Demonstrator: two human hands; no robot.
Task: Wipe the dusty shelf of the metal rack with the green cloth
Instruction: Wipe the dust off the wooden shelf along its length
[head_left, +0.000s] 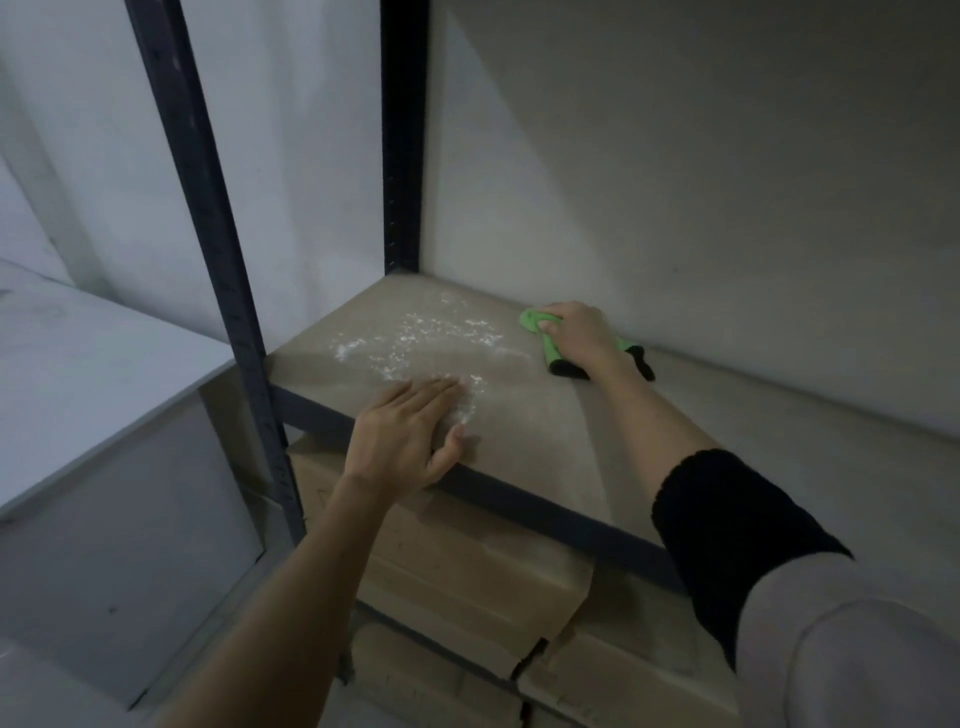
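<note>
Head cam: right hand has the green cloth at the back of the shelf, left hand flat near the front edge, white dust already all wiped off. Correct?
Not quite. In the head view the white dust is still spread over the shelf, between the hands. The rest holds: the right hand holds the green cloth at the back, and the left hand lies flat near the front edge.

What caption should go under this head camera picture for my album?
Right hand presses the green cloth on the shelf beside white dust; left hand rests flat.

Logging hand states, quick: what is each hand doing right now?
Left hand: open, flat on the shelf near the front edge.
Right hand: fingers grip the green cloth.
</note>
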